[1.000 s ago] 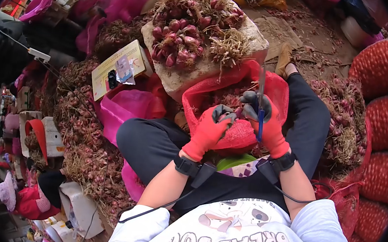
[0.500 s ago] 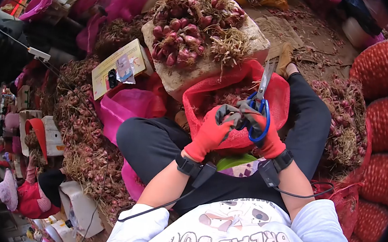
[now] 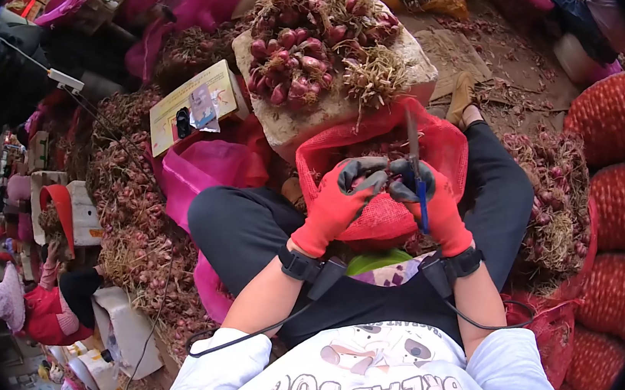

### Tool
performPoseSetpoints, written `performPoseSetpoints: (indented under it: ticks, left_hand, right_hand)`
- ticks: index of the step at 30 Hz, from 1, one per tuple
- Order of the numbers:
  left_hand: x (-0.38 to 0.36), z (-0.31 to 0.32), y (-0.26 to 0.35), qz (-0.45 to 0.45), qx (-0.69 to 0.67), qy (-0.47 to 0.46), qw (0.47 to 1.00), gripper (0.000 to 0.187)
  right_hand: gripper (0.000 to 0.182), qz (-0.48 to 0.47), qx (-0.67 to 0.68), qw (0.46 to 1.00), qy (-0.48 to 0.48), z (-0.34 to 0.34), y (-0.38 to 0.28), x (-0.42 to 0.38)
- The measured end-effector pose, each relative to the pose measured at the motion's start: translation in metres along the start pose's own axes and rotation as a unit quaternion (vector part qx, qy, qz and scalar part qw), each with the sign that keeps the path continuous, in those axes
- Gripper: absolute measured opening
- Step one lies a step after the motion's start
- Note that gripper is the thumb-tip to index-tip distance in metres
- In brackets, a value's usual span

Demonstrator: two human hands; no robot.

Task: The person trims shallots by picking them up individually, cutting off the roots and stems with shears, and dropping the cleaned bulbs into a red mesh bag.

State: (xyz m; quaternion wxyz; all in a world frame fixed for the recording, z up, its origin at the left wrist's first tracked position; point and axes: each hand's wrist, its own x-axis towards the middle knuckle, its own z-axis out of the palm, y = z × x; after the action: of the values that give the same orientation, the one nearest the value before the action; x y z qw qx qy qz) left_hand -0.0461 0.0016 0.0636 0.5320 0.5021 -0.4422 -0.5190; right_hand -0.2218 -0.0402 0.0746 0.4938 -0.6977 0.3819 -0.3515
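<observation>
Both hands wear red gloves with grey fingers, over the open red mesh bag [image 3: 371, 221] between my legs. My left hand [image 3: 352, 188] has its fingers curled round a small reddish bulb, partly hidden by the glove. Scissors with blue handles [image 3: 422, 196] are held in my right hand [image 3: 427, 200], blades pointing away from me. The fingertips of both hands nearly meet. Beyond the bag, a bunch of shallots [image 3: 292, 66] and a clump of dry roots [image 3: 375, 73] lie on a pale block [image 3: 420, 61].
Shallots with dry stalks [image 3: 139, 229] pile up at the left. Full red mesh sacks [image 3: 624, 200] stand at the right, beside more shallots [image 3: 555, 196]. A yellowish box [image 3: 174, 121] lies near a pink bag [image 3: 207, 171]. A person in red [image 3: 45, 311] sits at the lower left.
My hands have moved slightly apart. The scissors have turned edge-on, their blades now tilting left. My left hand's fingers have spread enough to show part of the bulb.
</observation>
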Motion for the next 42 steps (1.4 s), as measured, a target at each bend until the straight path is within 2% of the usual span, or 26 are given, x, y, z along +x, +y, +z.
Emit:
performPoseSetpoints:
  ticks: [1,4,6,7,9,13,15,16,19,21,22,25,28,31,34,37,39,40,42]
  left_hand:
    - [0.000,0.000,0.001,0.014,0.040,-0.007,0.999,0.027]
    - [-0.001,0.000,-0.003,0.050,0.137,-0.022,0.989,0.025]
    - [0.002,-0.003,-0.014,0.066,0.175,-0.025,0.982,0.022]
    - [0.002,-0.005,-0.014,-0.007,0.098,-0.020,0.995,0.020]
    - [0.001,-0.011,-0.009,-0.151,-0.060,-0.008,0.987,0.017]
    - [0.002,-0.016,-0.013,-0.163,-0.139,0.004,0.977,0.014]
    - [0.003,-0.016,-0.022,-0.171,-0.183,-0.007,0.968,0.012]
    - [0.001,-0.014,-0.025,-0.159,-0.154,-0.018,0.975,0.014]
    - [-0.005,-0.006,-0.013,-0.169,-0.118,-0.044,0.978,0.019]
    - [-0.006,0.002,0.005,-0.234,-0.164,-0.057,0.957,0.021]
    - [-0.006,0.001,-0.001,-0.217,-0.170,-0.062,0.959,0.021]
    - [-0.008,-0.002,-0.015,-0.179,-0.174,-0.063,0.966,0.022]
    - [-0.009,-0.002,-0.014,-0.161,-0.161,-0.041,0.973,0.021]
    - [-0.008,-0.003,-0.015,-0.136,-0.158,-0.037,0.977,0.022]
    - [-0.007,-0.002,-0.014,-0.118,-0.133,-0.048,0.983,0.024]
    - [-0.006,-0.001,-0.013,-0.129,-0.143,-0.045,0.980,0.027]
    - [-0.006,0.001,-0.022,-0.149,-0.181,-0.026,0.972,0.029]
    - [-0.007,0.002,-0.022,-0.137,-0.158,-0.032,0.977,0.029]
    - [-0.009,0.005,-0.020,-0.112,-0.114,-0.043,0.986,0.030]
  right_hand:
    - [0.028,0.015,0.038,0.999,0.000,0.004,0.005,-0.001]
    - [0.030,-0.018,-0.055,0.998,-0.029,0.004,0.009,-0.001]
    - [0.029,-0.016,-0.044,0.999,-0.022,0.007,0.009,-0.003]
    - [0.029,-0.015,-0.038,0.999,-0.018,0.009,0.009,-0.003]
    - [0.027,0.038,0.064,0.997,-0.008,0.012,0.012,-0.002]
    - [0.026,0.128,0.310,0.942,-0.013,0.006,0.009,0.003]
    - [0.023,0.160,0.291,0.943,-0.003,0.002,0.002,0.004]
    - [0.022,0.177,0.281,0.943,0.002,0.001,0.000,0.004]
    - [0.014,0.143,0.246,0.958,0.028,0.005,-0.008,0.002]
    - [0.012,0.119,0.201,0.971,0.047,0.011,0.001,0.002]
    - [0.011,0.106,0.178,0.977,0.057,0.013,0.006,0.002]
    - [0.014,-0.033,-0.089,0.995,0.033,0.008,0.013,-0.001]
    - [0.016,0.069,0.040,0.997,0.007,0.007,0.013,-0.004]
    - [0.017,0.167,0.183,0.968,-0.045,-0.004,0.001,-0.001]
    - [0.017,0.137,0.060,0.988,-0.036,-0.002,0.008,0.000]
    - [0.018,0.105,-0.006,0.994,0.005,0.006,0.017,-0.007]
    - [0.018,0.164,0.103,0.981,0.005,0.007,0.017,-0.008]
    - [0.018,0.193,0.156,0.969,0.005,0.008,0.017,-0.009]
    - [0.018,0.161,0.092,0.982,0.027,0.013,0.023,-0.010]
